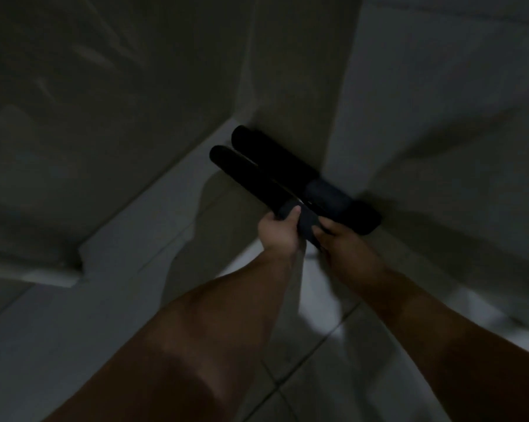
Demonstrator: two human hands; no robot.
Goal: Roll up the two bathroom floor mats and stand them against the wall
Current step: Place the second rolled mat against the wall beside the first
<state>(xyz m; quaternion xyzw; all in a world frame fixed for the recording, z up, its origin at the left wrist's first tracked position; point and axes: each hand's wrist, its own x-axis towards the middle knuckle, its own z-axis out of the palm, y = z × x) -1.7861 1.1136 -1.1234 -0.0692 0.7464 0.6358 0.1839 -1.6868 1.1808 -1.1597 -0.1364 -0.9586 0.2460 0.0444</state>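
Both rolls dark, at the wall (290, 86); far rolled mat (275, 156) leans on it, near rolled mat (245, 175) just beside. Left hand (278, 231) and right hand (345, 243) closed round near roll's top end; probably best to tip it flush to wall before letting go so it won't unroll

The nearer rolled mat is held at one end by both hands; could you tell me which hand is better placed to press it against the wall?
Probably the right hand: it is on the wall side of the nearer rolled mat.

A dim home bathroom, judging by the pale tiled floor (302, 345) with grout lines at six o'clock, plain walls meeting at a projecting corner (339, 86) at twelve, and a raised tiled curb (83, 257) at nine.
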